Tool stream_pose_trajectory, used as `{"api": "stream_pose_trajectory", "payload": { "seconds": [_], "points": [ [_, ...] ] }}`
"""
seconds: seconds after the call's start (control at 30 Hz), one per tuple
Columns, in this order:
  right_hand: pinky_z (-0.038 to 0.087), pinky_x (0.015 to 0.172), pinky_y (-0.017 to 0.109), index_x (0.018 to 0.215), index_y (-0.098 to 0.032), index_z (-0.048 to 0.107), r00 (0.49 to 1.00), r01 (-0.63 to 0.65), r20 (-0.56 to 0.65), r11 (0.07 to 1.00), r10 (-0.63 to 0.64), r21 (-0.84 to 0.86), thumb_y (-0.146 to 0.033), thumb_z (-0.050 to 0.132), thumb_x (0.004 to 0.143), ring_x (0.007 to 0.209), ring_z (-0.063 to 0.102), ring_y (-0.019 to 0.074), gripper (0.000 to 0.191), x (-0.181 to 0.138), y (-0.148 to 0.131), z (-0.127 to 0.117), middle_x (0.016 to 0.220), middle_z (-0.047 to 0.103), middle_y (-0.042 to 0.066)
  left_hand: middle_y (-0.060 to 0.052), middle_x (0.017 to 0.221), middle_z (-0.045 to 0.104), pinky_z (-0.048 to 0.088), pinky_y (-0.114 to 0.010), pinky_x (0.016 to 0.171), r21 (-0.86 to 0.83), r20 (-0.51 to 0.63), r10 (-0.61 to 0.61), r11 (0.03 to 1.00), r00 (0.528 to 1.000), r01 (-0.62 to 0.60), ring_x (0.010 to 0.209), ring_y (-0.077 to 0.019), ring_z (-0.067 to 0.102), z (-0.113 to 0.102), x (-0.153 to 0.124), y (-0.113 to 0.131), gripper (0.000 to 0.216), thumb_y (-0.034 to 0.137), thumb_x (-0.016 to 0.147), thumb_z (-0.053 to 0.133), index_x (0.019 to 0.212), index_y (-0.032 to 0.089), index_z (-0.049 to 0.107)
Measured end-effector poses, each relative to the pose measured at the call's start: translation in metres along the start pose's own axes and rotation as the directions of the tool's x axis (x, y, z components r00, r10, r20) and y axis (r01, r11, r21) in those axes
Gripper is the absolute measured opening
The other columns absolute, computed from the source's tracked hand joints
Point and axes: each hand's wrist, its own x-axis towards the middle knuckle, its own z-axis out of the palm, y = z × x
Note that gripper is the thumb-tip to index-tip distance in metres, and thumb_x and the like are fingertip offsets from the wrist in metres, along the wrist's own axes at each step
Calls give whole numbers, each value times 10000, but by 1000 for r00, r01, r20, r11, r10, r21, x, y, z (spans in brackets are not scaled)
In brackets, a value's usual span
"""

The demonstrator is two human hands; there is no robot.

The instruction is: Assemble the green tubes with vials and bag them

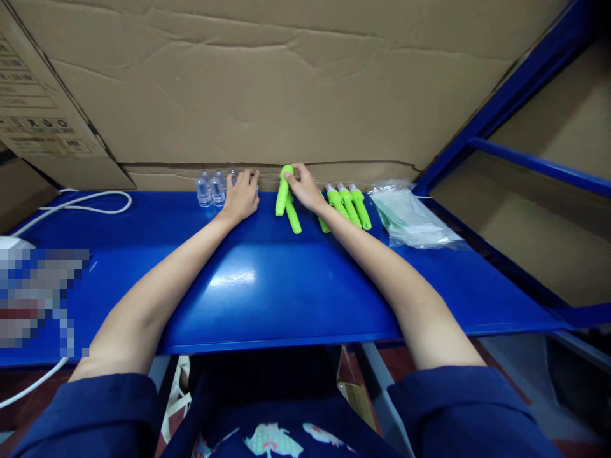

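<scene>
Right hand [306, 191] clamped on a green tube [282, 198] over the table [286, 286], overlapping a second tube [294, 220] in view. Left fingers spread by clear caps [203, 192]; contact, I cannot tell. Step, I judge: handling one tube; next calls for steady pinch.

Med. light; white glare [233, 278] on blue tabletop [296, 286], dark underneath; pixelated patch [42, 296] far L; edges stretched.
</scene>
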Motion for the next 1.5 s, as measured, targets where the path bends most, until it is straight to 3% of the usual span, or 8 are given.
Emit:
{"api": "stream_pose_trajectory", "payload": {
  "seconds": [0.33,0.57,0.73,0.87,1.03,1.2,1.37,1.5],
  "points": [
    [535,883,426,1160,-242,564,1000,16,-10,1000,-16,13,-850,543,845,787,639,226,686,-2,-5,1,796,634,8,-258,1365,605,322,-671,1127,75,7,-2,997,1000,2,1256,-410,596,-4,2,1,337,144,957,383,1203,125,612],
    [538,919,441,1172,-231,596,1000,20,-7,1000,-20,-2,-842,544,848,824,652,241,693,-2,-6,0,839,669,35,-231,1236,668,348,-634,1099,89,29,-27,996,999,24,1215,-401,619,-4,3,3,292,184,995,378,1143,147,627],
    [505,1043,481,1225,-211,661,999,42,27,999,-41,-9,-765,556,892,1041,686,281,655,-1,-7,-1,1139,744,109,-199,1265,660,319,-598,1135,-49,-169,-17,999,985,9,1249,-358,602,-2,6,2,394,378,1085,273,1191,185,600],
    [475,1111,484,1325,-184,666,986,62,153,997,-67,34,-633,551,948,1187,667,279,597,-4,-14,-2,1329,706,130,-173,1223,657,348,-564,1111,-122,-282,-26,992,959,-9,1229,-335,604,-4,8,4,575,540,1084,135,1156,212,601],
    [435,1168,508,1397,-197,650,948,116,286,988,-141,103,-551,565,967,1263,635,272,565,-11,-32,0,1415,675,95,-131,1149,639,397,-501,1084,-263,-378,-101,965,920,-2,1193,-302,600,-6,11,4,657,677,1036,99,1115,256,597],
    [447,1161,518,1394,-203,660,933,121,318,980,-167,160,-625,585,950,1303,617,288,617,-18,-48,0,1452,649,99,-115,975,621,500,-449,931,-381,-448,-200,924,871,16,969,-266,648,-1,17,-6,707,765,990,65,955,245,543],
    [377,1215,510,1352,-215,687,919,175,330,973,-216,149,-629,570,959,1363,578,290,582,-20,-53,-1,1455,650,89,-65,885,645,529,-400,834,-425,-427,-235,905,873,36,862,-230,675,3,18,-11,628,828,961,264,1008,250,503],
    [372,1212,506,1346,-201,673,905,205,345,966,-248,158,-635,547,960,1355,576,293,595,-20,-52,0,1427,665,95,-65,916,666,543,-370,805,-423,-517,-280,905,809,42,842,-207,669,1,21,-10,558,794,978,331,1008,262,495]
  ]
}}
